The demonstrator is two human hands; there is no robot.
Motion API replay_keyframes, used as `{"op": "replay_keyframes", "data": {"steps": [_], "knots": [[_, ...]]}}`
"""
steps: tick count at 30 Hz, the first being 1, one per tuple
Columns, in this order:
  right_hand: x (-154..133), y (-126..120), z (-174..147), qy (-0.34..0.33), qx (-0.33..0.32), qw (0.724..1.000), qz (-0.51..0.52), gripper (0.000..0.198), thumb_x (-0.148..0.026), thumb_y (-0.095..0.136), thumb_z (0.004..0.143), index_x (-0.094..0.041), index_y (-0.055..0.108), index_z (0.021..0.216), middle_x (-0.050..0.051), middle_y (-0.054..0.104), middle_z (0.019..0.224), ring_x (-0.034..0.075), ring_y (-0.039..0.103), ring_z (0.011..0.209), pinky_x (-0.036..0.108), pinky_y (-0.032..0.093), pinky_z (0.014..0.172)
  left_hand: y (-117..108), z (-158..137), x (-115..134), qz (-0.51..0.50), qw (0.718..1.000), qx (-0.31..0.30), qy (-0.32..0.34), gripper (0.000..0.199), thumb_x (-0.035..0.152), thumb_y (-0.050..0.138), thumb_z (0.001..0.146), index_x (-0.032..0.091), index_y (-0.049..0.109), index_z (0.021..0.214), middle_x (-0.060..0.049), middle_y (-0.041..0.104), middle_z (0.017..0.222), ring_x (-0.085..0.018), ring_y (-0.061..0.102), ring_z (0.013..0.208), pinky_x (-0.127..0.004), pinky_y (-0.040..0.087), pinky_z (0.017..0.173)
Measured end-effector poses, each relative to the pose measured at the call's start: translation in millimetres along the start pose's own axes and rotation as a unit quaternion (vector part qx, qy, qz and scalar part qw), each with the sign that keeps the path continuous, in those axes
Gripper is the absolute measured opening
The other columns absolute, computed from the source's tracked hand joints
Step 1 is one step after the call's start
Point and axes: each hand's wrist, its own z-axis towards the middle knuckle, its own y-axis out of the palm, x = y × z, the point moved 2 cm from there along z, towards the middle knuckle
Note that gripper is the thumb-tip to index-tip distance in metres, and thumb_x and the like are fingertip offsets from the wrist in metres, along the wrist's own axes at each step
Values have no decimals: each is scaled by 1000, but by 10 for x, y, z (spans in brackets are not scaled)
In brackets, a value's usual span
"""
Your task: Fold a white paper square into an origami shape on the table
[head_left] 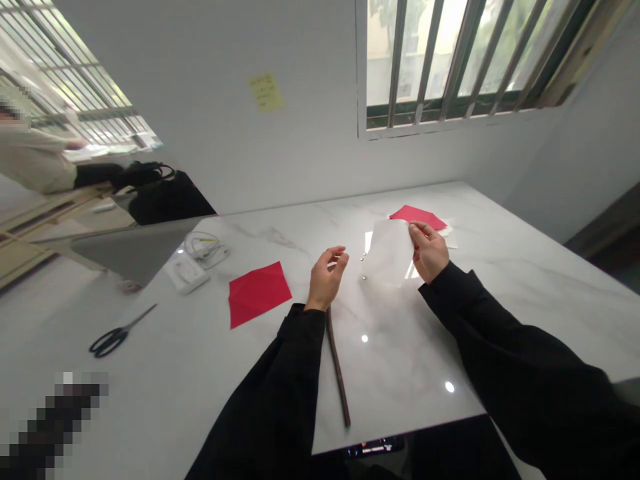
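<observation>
A thin white sheet of paper hangs from my right hand, pinched at its upper right corner between thumb and fingers. My left hand is raised left of the sheet and apart from it. Its fingers are loosely bent, thumb and fingertips apart, with nothing between them. A dark brown stick lies on the table, its far end hidden behind my left wrist. One creased red sheet of paper lies left of that hand. More red paper rests on white pieces behind my right hand.
Black-handled scissors lie on the white marbled table at left. Farther back are a white power strip and a coiled cable. A phone is at the near edge. A person sits at far left, by a black bag.
</observation>
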Motion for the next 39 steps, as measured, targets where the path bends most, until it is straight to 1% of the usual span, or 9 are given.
{"op": "replay_keyframes", "data": {"steps": [6, 11, 15, 18, 20, 24, 27, 33, 39], "knots": [[-52, 84, -79, 71, -129, 989, 10, 47, -60, 85, 75, -26, 67, 101, 0, 75, 84, 22, 74, 80, 34, 61, 64, 55, -7, -4, -140, 986, -71, -54, 65, 65, 70, 90, 20, 65, 137, -15, 71, 127, -27, 67, 115, -36, 54, 93], [86, 115, -142, 110, -102, 989, 1, 49, -53, 93, 65, -26, 68, 97, -2, 72, 77, 18, 70, 66, 29, 56, 55, 99, -61, 35, -200, 966, -96, -135, 80, 47, 89, 76, 24, 58, 146, -9, 73, 105, -25, 72, 93, -32, 56, 78], [166, 100, -154, 128, -88, 987, -27, 45, -61, 82, 77, -25, 70, 100, 1, 75, 81, 17, 70, 65, 28, 56, 56, 8, -20, 19, -298, 939, -32, -169, 63, 30, 89, 74, 21, 63, 131, -7, 76, 108, -22, 74, 90, -31, 58, 79], [177, 66, -120, 101, -109, 983, -110, 44, -64, 73, 84, -24, 70, 100, 5, 78, 87, 18, 71, 70, 30, 57, 61, -146, 60, 5, -377, 911, 44, -160, 41, 23, 82, 80, 19, 67, 117, -6, 77, 114, -21, 75, 99, -29, 59, 87], [183, 57, -113, 26, -152, 962, -225, 38, -58, 75, 82, -22, 72, 94, 5, 77, 83, 18, 68, 70, 31, 55, 64, -240, 103, -26, -410, 888, 112, -177, 27, 19, 76, 84, 22, 69, 111, -4, 78, 114, -19, 75, 106, -26, 60, 88], [271, 109, -223, -114, -254, 865, -418, 23, -45, 77, 81, -23, 78, 87, 2, 74, 73, 19, 63, 70, 33, 50, 72, -289, 130, -102, -431, 858, 162, -226, 13, 16, 71, 89, 24, 67, 99, -1, 78, 104, -17, 75, 105, -26, 63, 85], [375, 186, -356, -129, -298, 831, -452, 19, -42, 80, 83, -25, 79, 92, 0, 73, 70, 19, 63, 70, 34, 49, 74, -257, 123, -133, -425, 865, 146, -224, 9, 17, 70, 90, 23, 66, 95, -2, 77, 102, -17, 75, 105, -27, 63, 85], [477, 306, -438, -162, -288, 806, -491, 4, -26, 76, 86, -25, 80, 85, 1, 73, 73, 21, 62, 79, 35, 49, 77, -204, 106, -121, -381, 901, 85, -189, 17, 27, 77, 85, 25, 65, 97, -1, 76, 106, -16, 73, 107, -25, 60, 82], [403, 194, -248, -152, -249, 818, -496, 8, -25, 72, 82, -24, 78, 77, 2, 72, 71, 20, 58, 71, 35, 47, 76, -111, 81, -66, -313, 934, 38, -166, 42, 28, 86, 67, 22, 65, 103, -1, 77, 98, -17, 73, 85, -25, 58, 71]]}}
